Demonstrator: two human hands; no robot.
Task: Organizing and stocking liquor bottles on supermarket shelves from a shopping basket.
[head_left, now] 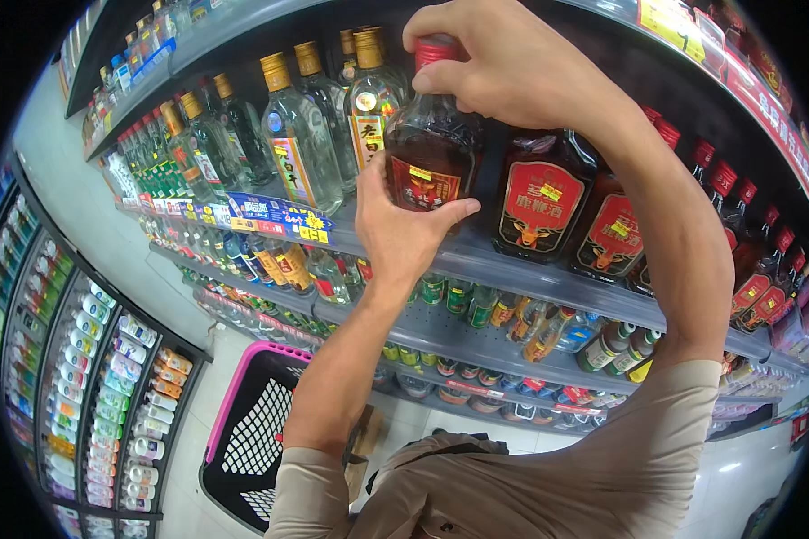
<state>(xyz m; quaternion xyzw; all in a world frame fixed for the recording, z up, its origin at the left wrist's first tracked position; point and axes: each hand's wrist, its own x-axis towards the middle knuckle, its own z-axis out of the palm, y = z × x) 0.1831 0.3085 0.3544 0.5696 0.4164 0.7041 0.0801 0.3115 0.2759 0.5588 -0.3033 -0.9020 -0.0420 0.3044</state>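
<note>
Both of my hands are on a flat-shouldered glass liquor bottle (431, 144) with dark reddish-brown liquid, a red cap and a dark label bearing a small yellow sticker. It stands upright at the shelf's front edge. My right hand (505, 63) reaches over from above, thumb and fingers closed around the cap. Lower down, my left hand (397, 216) wraps the bottle's base, its thumb across the front and its fingers hidden behind. To the left are clear bottles with gold caps (301, 144). Just right stands a wide dark bottle (544, 193) with a red label.
Shelf boards (494, 265) above and below carry several rows of bottles. A blue price strip (279, 214) runs along the shelf edge. Below left on the floor stands a black basket with a pink rim (229, 395). Another shelving unit (90, 359) lines the far left.
</note>
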